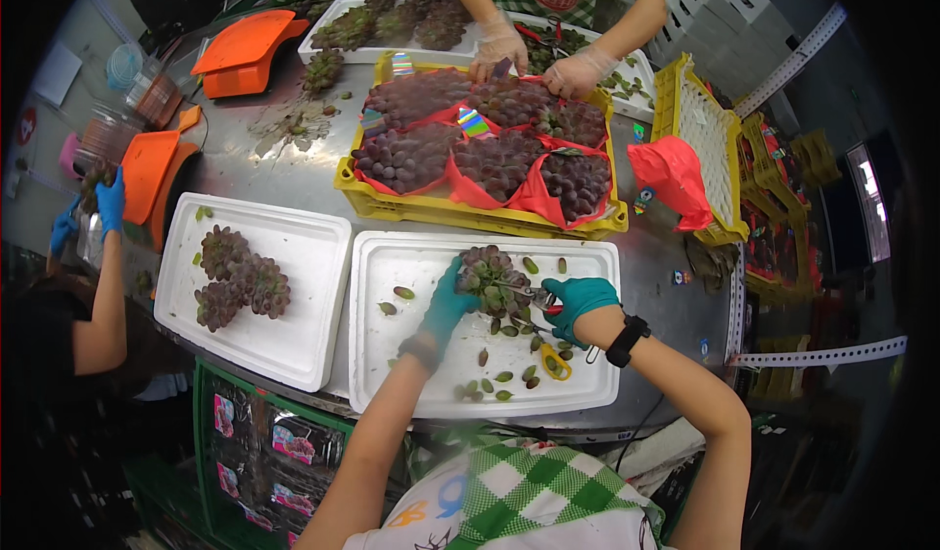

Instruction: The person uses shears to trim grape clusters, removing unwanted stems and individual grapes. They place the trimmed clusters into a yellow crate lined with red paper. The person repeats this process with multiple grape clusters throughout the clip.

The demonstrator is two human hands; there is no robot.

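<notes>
My left hand (445,306), in a teal glove, holds a bunch of purple-green grapes (490,278) over a white foam tray (411,374). My right hand (584,306), gloved alike, grips small pruning snips with red handles (547,302). Their blades reach into the right side of the bunch. Several loose grapes (503,376) lie scattered in the tray, mostly below the bunch. Yellow-handled scissors (556,363) rest in the tray under my right hand. A second white foam tray (316,352) to the left holds several grape bunches (242,278) lying together.
Behind my tray stands a yellow crate (470,216) of grape bunches in red wrapping, with a co-worker's gloved hands (532,65) at its far side. Orange scales (150,176) stand left, near another person's blue gloves (110,201). Red paper (672,179) leans against a yellow crate (701,131) at right.
</notes>
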